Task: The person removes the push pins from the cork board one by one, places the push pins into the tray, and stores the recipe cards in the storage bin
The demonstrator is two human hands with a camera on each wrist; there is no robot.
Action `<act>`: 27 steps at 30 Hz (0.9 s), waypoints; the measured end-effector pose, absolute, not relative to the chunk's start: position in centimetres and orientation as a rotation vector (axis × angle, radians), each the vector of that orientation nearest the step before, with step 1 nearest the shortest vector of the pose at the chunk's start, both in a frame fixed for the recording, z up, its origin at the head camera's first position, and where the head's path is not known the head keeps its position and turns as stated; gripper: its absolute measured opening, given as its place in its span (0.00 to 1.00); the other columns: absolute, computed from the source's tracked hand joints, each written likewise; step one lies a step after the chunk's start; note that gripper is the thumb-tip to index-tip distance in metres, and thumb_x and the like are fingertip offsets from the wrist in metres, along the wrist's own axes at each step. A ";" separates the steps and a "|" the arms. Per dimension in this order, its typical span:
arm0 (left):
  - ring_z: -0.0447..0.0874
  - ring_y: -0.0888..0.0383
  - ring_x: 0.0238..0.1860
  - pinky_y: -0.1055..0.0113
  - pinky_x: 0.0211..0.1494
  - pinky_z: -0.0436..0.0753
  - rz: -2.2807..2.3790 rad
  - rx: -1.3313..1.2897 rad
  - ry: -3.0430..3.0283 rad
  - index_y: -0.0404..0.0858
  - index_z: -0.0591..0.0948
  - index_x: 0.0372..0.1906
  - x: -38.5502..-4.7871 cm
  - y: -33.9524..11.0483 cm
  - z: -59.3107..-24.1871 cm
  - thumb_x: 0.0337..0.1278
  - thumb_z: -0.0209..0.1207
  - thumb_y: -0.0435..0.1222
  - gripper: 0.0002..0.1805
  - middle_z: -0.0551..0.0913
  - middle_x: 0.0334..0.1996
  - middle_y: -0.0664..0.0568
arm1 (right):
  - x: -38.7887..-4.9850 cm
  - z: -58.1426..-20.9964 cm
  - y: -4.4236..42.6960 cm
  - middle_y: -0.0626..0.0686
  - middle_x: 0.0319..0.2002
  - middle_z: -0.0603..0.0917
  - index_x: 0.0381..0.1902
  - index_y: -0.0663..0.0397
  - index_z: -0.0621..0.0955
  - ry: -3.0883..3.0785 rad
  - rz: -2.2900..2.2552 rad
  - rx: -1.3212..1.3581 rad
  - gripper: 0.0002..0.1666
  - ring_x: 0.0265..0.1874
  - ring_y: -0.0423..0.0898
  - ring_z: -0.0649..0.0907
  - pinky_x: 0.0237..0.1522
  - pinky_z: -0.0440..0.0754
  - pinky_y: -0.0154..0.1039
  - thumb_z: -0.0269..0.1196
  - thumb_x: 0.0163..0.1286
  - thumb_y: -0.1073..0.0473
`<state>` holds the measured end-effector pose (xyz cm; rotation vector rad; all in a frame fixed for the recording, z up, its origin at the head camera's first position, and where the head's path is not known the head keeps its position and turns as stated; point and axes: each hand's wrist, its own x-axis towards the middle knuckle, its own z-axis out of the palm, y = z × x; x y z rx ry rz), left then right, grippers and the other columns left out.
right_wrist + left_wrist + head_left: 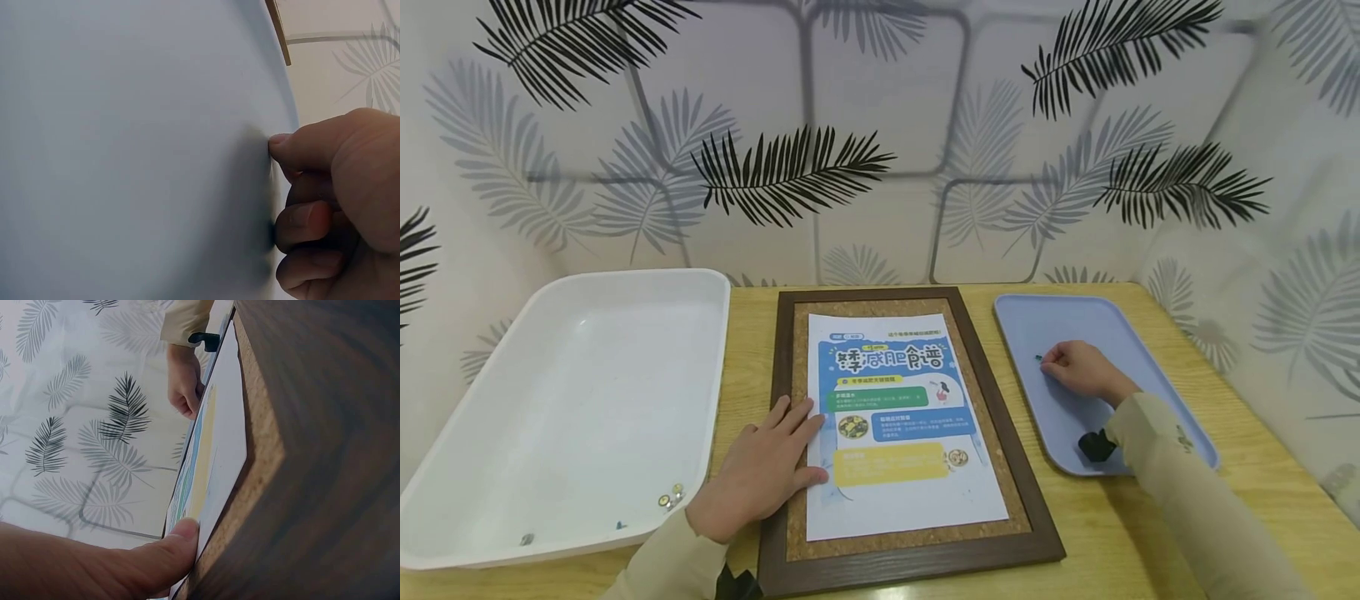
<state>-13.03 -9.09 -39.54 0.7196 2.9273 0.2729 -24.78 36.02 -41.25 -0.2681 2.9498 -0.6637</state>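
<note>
Poster (891, 429) lies on the corkboard (925, 536), left hand (766, 467) spread at its edge; right hand (1086, 371), fingers curled beside a green bit (1039, 357) in the tray (1075, 321), grip unclear. A precise fingertip pinch serves best.

One white rectangular paper sheet (901, 500), printed in blue, green and yellow, bears a large Chinese title (889, 358) ending in 减肥食谱; its stylised opening is uncertain. Chinese lettering on the narrow yellow strip (870, 381) below, and on the rounded green band (876, 399), blue band (921, 423) and wide yellow band (891, 464), is too small to read reliably. In the left wrist view, the sheet's print is illegible.
</note>
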 end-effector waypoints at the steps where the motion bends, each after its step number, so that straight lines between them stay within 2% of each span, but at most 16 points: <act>1: 0.57 0.39 0.72 0.41 0.55 0.74 0.273 0.719 2.927 0.38 0.69 0.68 -13.0 -9.1 -39.6 0.58 0.60 0.54 0.38 0.62 0.72 0.43 | -24.7 -41.3 36.0 0.55 0.26 0.81 0.34 0.69 0.80 2.948 -0.675 -0.268 0.11 0.25 0.42 0.75 0.32 0.72 0.37 0.58 0.69 0.63; 15: 0.58 0.39 0.72 0.43 0.54 0.75 0.260 0.736 2.936 0.37 0.70 0.68 -12.9 -9.0 -39.4 0.59 0.59 0.54 0.37 0.63 0.72 0.42 | -24.0 -41.3 36.0 0.48 0.19 0.75 0.34 0.68 0.80 2.972 -0.776 -0.294 0.09 0.20 0.41 0.71 0.26 0.68 0.33 0.61 0.67 0.63; 27: 0.57 0.38 0.72 0.42 0.57 0.74 0.286 0.724 2.929 0.36 0.70 0.68 -13.0 -8.9 -39.6 0.58 0.60 0.54 0.37 0.62 0.72 0.39 | -23.5 -41.2 35.2 0.48 0.20 0.75 0.35 0.67 0.81 2.946 -0.833 -0.331 0.09 0.20 0.39 0.70 0.24 0.67 0.32 0.60 0.68 0.63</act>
